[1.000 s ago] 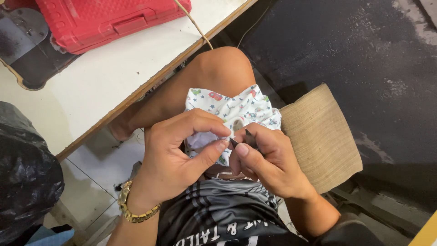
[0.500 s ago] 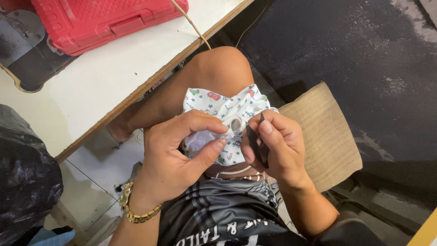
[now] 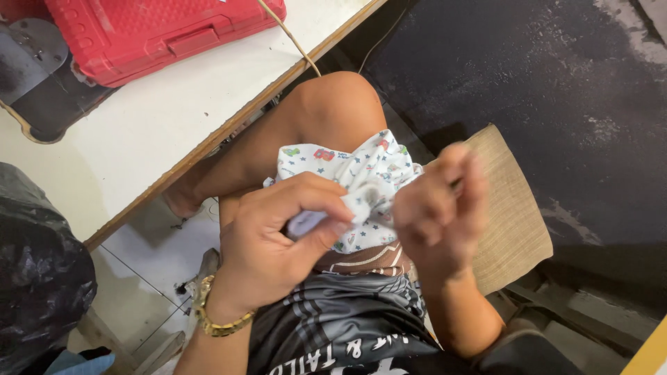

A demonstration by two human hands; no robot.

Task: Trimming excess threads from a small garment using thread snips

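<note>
Left hand [image 3: 278,239], centre of frame, pinches a fold of the small white cotton cloth printed with stars and coloured pictures [image 3: 361,173] between thumb and curled fingers; grip is closed on the fabric. A gold chain bracelet [image 3: 215,321] sits on that wrist, lower left of centre.

Right hand [image 3: 438,212], just right of centre, is motion-blurred, fingers loosely curled and raised beside the cloth's right edge. Cannot tell if it holds anything or touches the fabric.

The cloth lies draped over the person's bare thigh, centre frame, just below the raised knee [image 3: 340,104]; its lower part bunches between the two hands.

Dark striped shorts with white lettering [image 3: 333,333] fill bottom centre. A woven tan seat cushion [image 3: 511,222] shows right of the right hand, under the person.

Upper left: a white tabletop with a wooden edge [image 3: 139,146] running diagonally, with a red plastic tool case [image 3: 160,35] on it at the top edge. A thin tan cord [image 3: 292,38] crosses the table edge near top centre. A dark metal plate with a curved outline [image 3: 42,76] sits at far upper left beside the case.

Black plastic bag [image 3: 38,278] at left edge, lower down. Pale tiled floor [image 3: 146,257] below the table; dark rough floor [image 3: 542,83] across the upper right.
</note>
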